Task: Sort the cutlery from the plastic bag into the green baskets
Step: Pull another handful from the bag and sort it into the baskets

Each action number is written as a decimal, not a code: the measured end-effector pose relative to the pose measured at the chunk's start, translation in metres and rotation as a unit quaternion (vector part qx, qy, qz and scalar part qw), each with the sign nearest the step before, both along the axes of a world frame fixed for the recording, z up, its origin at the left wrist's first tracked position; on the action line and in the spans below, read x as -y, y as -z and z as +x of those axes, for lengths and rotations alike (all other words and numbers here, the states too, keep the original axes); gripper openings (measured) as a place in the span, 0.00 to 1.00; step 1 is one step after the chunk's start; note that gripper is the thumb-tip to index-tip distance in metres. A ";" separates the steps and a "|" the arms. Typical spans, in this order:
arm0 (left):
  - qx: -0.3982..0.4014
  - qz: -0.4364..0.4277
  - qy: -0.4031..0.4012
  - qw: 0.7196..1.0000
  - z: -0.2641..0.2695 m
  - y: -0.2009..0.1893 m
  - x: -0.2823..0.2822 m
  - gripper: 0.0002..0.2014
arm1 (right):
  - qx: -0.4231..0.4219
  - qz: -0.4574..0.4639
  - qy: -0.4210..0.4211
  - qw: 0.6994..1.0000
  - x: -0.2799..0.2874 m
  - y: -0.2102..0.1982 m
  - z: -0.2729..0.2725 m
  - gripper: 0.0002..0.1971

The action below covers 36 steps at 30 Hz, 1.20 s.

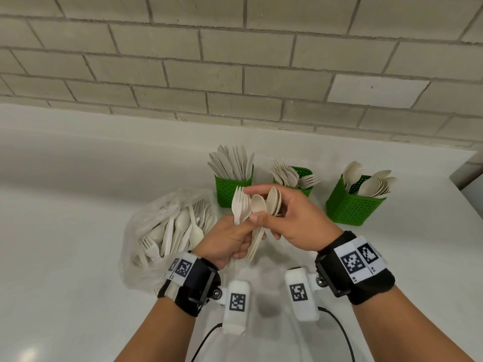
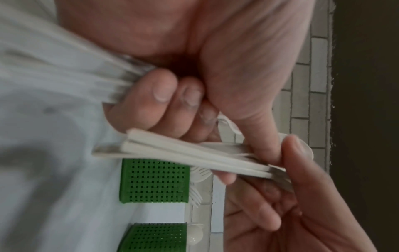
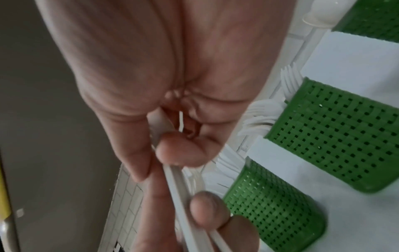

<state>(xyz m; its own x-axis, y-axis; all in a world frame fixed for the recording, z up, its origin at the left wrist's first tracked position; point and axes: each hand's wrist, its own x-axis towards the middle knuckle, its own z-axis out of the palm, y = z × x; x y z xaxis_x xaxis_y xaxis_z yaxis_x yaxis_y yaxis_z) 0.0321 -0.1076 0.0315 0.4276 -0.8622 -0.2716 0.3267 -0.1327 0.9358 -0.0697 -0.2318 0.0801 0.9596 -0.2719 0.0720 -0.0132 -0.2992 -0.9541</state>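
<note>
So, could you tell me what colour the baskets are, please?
The baskets are bright green with a perforated weave; the head view shows it best.

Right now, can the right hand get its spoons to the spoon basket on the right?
Probably yes. The right hand pinches spoons that the left hand may also touch beside its forks; once freed, nothing stands between it and the spoon basket.

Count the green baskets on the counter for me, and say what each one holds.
3, in a row by the wall: left basket holds knives, middle basket forks, right basket spoons. None seems hidden.
</note>
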 end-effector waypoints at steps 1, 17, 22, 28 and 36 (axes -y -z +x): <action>-0.014 0.003 -0.001 1.000 0.001 0.001 0.000 0.18 | -0.021 -0.034 -0.018 0.999 0.000 0.000 -0.002 0.22; 0.109 -0.071 -0.170 0.977 -0.001 0.002 0.007 0.04 | -0.072 -0.300 0.058 0.950 0.003 0.045 0.007 0.11; 0.254 -0.029 -0.163 0.953 -0.006 0.014 0.009 0.05 | -0.084 -0.273 0.088 0.954 0.003 0.075 0.006 0.10; 0.168 -0.046 -0.124 0.977 0.000 0.004 0.006 0.07 | -0.025 -0.195 0.096 0.976 0.015 0.079 0.000 0.07; 0.159 -0.067 -0.007 0.985 0.002 -0.007 0.011 0.11 | -0.030 -0.118 0.095 0.988 0.018 0.071 -0.008 0.07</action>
